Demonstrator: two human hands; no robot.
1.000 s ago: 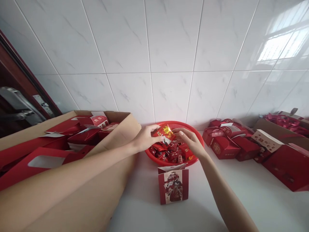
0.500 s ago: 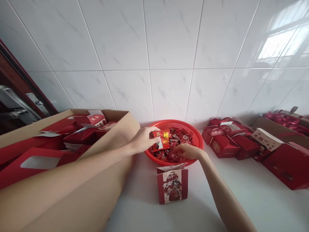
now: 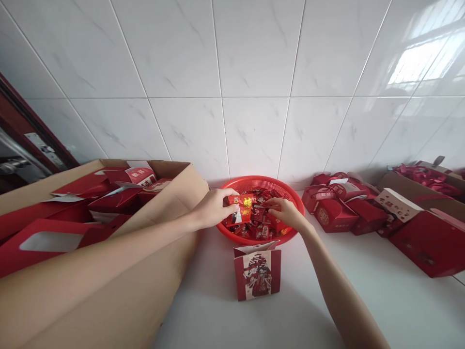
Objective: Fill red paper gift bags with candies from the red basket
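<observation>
My left hand (image 3: 215,208) pinches a red packet (image 3: 241,210) with yellow print over the left side of a red plastic basket (image 3: 298,194). Many small red-wrapped sweets (image 3: 262,231) lie in the basket. Over its right side is my right hand (image 3: 285,212), its fingers apart and pointing left just above the sweets, with nothing seen in them. In front of the basket, a small red paper box (image 3: 257,274) with a printed couple stands upright, its top flaps open.
At the left, a large cardboard box (image 3: 170,242) holds red cartons. Several folded red gift boxes (image 3: 336,213) sit to the right, beside a larger red box (image 3: 428,242) and a carton with pink ribbons (image 3: 428,177). A tiled wall (image 3: 254,131) rises behind.
My right hand has lifted slightly off the sweets and its fingers have spread. My left hand still holds the packet. The view has shifted a little.
</observation>
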